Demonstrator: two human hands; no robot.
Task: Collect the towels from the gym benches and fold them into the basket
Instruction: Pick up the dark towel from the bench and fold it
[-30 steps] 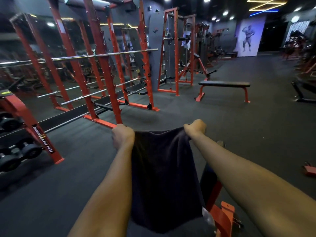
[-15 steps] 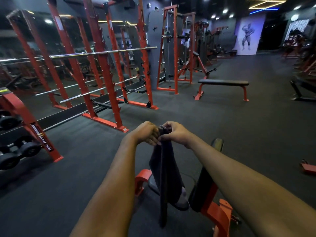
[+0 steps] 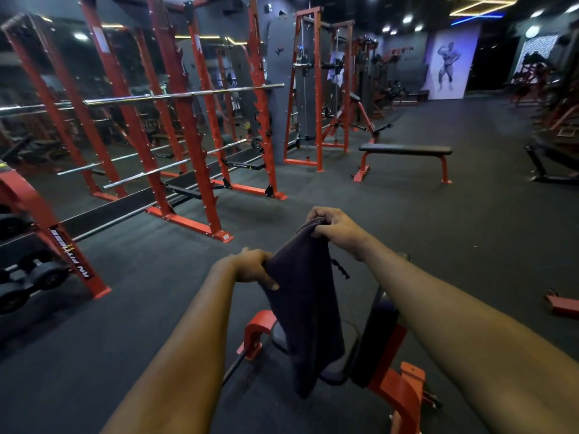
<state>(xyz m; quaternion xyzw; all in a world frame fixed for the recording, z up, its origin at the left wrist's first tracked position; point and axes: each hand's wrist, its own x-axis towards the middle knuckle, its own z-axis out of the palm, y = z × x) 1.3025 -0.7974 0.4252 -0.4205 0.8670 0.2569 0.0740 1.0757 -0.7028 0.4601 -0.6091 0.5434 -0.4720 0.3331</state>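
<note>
Held a dark towel (image 3: 305, 308) out in front with both hands, arms stretched forward. Gripped its bunched top end in the right hand (image 3: 336, 228), fingers curled down over the cloth, higher and farther out than the other hand. Pinched the towel's left edge lower down with the left hand (image 3: 253, 269), thumb laid across the front of the fabric and fingers wrapped behind it. Had the cloth hanging as a narrow doubled strip, slanting from the right hand down past the left, lower end loose in the air. Noticed a short twisted black cord (image 3: 340, 267) just beside the towel's right edge; could not tell what it belonged to. Stood over a red-framed bench (image 3: 398, 389) with a black pad (image 3: 376, 339), right below the hanging towel. Looked across a dark rubber floor (image 3: 438, 245) to a flat bench (image 3: 405, 149) with a black top and red legs, well ahead on the right. Saw a row of red squat racks (image 3: 188, 120) to the left, with a chrome barbell (image 3: 185, 95) resting high across them. Caught a red dumbbell rack (image 3: 62, 245) with black dumbbells (image 3: 47, 274) at the far left edge. Made out a red cable machine (image 3: 313, 89) beyond the racks and a bodybuilder poster (image 3: 446, 67) on the far wall.
</note>
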